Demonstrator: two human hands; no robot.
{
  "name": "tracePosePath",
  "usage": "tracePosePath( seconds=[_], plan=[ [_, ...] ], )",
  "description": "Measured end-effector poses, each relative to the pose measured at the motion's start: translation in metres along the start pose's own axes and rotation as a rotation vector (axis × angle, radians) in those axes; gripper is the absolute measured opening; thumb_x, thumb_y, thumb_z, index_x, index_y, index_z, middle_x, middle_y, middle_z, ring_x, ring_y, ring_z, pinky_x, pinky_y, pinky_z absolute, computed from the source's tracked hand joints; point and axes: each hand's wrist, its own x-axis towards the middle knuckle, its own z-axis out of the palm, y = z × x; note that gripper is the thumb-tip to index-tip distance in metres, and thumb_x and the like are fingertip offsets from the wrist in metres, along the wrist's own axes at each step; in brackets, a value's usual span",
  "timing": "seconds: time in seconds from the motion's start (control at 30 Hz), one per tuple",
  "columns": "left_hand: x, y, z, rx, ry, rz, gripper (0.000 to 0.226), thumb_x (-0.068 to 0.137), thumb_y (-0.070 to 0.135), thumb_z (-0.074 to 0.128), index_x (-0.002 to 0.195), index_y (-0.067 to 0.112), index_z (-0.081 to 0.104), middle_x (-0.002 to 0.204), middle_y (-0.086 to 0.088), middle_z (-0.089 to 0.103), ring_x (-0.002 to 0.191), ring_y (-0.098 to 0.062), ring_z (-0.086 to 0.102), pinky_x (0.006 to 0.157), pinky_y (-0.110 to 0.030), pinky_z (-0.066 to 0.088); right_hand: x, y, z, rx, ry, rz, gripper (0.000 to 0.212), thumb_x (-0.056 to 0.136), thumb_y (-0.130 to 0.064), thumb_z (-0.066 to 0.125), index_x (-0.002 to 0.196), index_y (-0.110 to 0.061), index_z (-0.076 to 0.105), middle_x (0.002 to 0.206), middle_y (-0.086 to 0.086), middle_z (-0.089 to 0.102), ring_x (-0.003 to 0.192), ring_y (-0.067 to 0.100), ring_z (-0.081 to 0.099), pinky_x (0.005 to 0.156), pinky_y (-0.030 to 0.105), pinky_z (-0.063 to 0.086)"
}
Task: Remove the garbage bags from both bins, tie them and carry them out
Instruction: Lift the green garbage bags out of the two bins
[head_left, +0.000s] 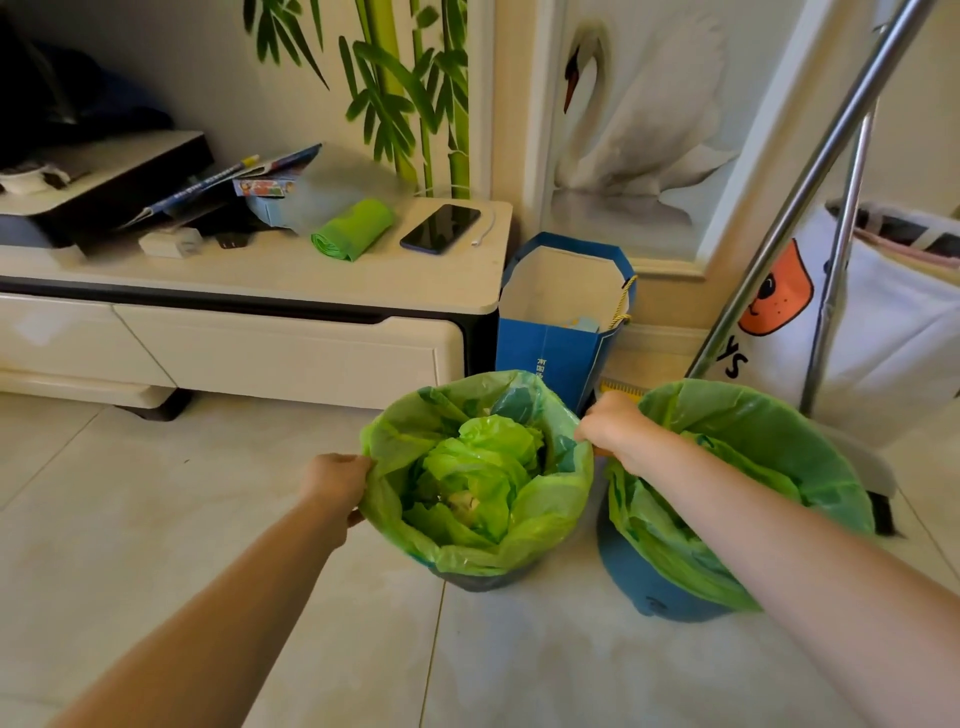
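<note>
left hand (335, 486) fingers pinch the left rim of the green bag (550, 512) in the left bin (480, 579); right hand (615, 431) grips its right rim. second bagged bin (654, 587) sits just beside, under the right arm. blue paper bag (553, 351) and cabinet (249, 338) stand behind.

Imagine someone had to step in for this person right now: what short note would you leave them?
Left hand: gripping the near-left rim of the green bag in the left bin.
Right hand: closed on that bag's right rim, in the gap between the two bins.
The right bin keeps its own green liner folded over the rim, untouched.
Both bins stand on the tiled floor beside a blue paper bag.
Done: the first bag's edge is grasped on both sides.
Left: lift that bag out, tie it, repeat with the right bin, carry both out.
A roll of green bags lies on the cabinet.
</note>
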Motion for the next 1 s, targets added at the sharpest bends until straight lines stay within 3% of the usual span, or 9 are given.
tracePosePath(
  seconds=[0.17, 0.27, 0.33, 0.4, 0.47, 0.57, 0.7, 0.87, 1.0],
  plan=[
    [-0.008, 0.021, 0.001, -0.057, -0.014, 0.038, 0.012, 0.087, 0.008, 0.064, 0.075, 0.006, 0.061, 0.073, -0.015, 0.061, 0.060, -0.024, 0.057, 0.051, -0.030, 0.048, -0.015, -0.008, -0.001, 0.339, -0.107, 0.097, 0.027, 0.083, 0.006, 0.061, 0.108, 0.002, 0.050, 0.101, 0.023, 0.062, 0.092, 0.034, 0.065, 0.083, 0.048, 0.056],
    [-0.014, 0.036, 0.002, -0.207, -0.037, 0.002, 0.014, 0.083, 0.006, 0.067, 0.075, 0.003, 0.056, 0.072, -0.015, 0.060, 0.060, -0.026, 0.059, 0.049, -0.032, 0.052, -0.023, -0.015, -0.007, 0.551, -0.203, 0.121, 0.037, 0.083, 0.009, 0.061, 0.117, 0.005, 0.047, 0.100, 0.025, 0.064, 0.082, 0.034, 0.068, 0.063, 0.044, 0.058],
    [-0.020, 0.045, 0.001, -0.247, -0.063, 0.013, 0.012, 0.082, 0.005, 0.067, 0.076, 0.003, 0.056, 0.070, -0.014, 0.059, 0.059, -0.026, 0.059, 0.045, -0.029, 0.054, -0.030, -0.024, -0.011, 0.676, -0.224, 0.089, 0.031, 0.084, 0.010, 0.059, 0.113, 0.007, 0.051, 0.090, 0.024, 0.066, 0.066, 0.031, 0.070, 0.046, 0.037, 0.055],
    [-0.027, 0.052, 0.000, -0.212, -0.081, 0.071, 0.003, 0.083, 0.005, 0.065, 0.081, 0.004, 0.062, 0.070, -0.012, 0.060, 0.060, -0.024, 0.059, 0.047, -0.029, 0.052, -0.037, -0.032, -0.017, 0.735, -0.190, 0.015, 0.020, 0.085, 0.009, 0.058, 0.105, 0.005, 0.060, 0.078, 0.018, 0.066, 0.055, 0.026, 0.068, 0.041, 0.032, 0.052],
    [-0.035, 0.055, -0.002, -0.171, -0.099, 0.143, 0.007, 0.086, 0.007, 0.062, 0.089, 0.007, 0.068, 0.074, -0.008, 0.063, 0.062, -0.023, 0.060, 0.051, -0.028, 0.051, -0.045, -0.038, -0.024, 0.735, -0.151, -0.072, 0.017, 0.086, 0.006, 0.057, 0.095, -0.004, 0.067, 0.077, 0.014, 0.067, 0.062, 0.024, 0.067, 0.048, 0.032, 0.053],
    [-0.047, 0.056, -0.012, -0.138, -0.107, 0.199, 0.009, 0.090, 0.007, 0.059, 0.083, 0.008, 0.065, 0.077, -0.009, 0.063, 0.065, -0.024, 0.062, 0.043, -0.022, 0.053, -0.063, -0.037, -0.036, 0.710, -0.135, -0.143, 0.025, 0.086, 0.004, 0.056, 0.080, -0.016, 0.069, 0.082, 0.011, 0.069, 0.074, 0.025, 0.066, 0.062, 0.034, 0.055],
    [-0.057, 0.044, -0.034, -0.098, -0.100, 0.173, 0.006, 0.091, -0.001, 0.053, 0.090, 0.003, 0.058, 0.077, -0.013, 0.063, 0.066, -0.027, 0.064, 0.043, -0.025, 0.055, -0.088, -0.012, -0.051, 0.569, -0.150, -0.187, 0.028, 0.089, 0.002, 0.052, 0.086, -0.017, 0.074, 0.086, 0.008, 0.072, 0.077, 0.021, 0.069, 0.052, 0.027, 0.054],
    [-0.059, 0.020, -0.054, -0.039, -0.029, 0.099, 0.014, 0.090, -0.009, 0.047, 0.088, 0.005, 0.051, 0.076, -0.014, 0.055, 0.061, -0.024, 0.055, 0.038, -0.025, 0.054, -0.107, 0.033, -0.066, 0.232, -0.022, -0.166, 0.029, 0.087, 0.002, 0.047, 0.076, -0.012, 0.070, 0.083, 0.010, 0.067, 0.079, 0.021, 0.064, 0.059, 0.032, 0.056],
    [-0.060, 0.008, -0.054, 0.054, -0.070, 0.018, 0.005, 0.090, 0.000, 0.054, 0.094, 0.001, 0.051, 0.091, -0.020, 0.057, 0.064, -0.031, 0.061, 0.047, -0.032, 0.058, -0.112, 0.046, -0.065, 0.160, -0.114, -0.028, 0.016, 0.083, -0.008, 0.056, 0.098, -0.008, 0.063, 0.105, 0.016, 0.061, 0.094, 0.029, 0.061, 0.073, 0.044, 0.061]
  ],
)
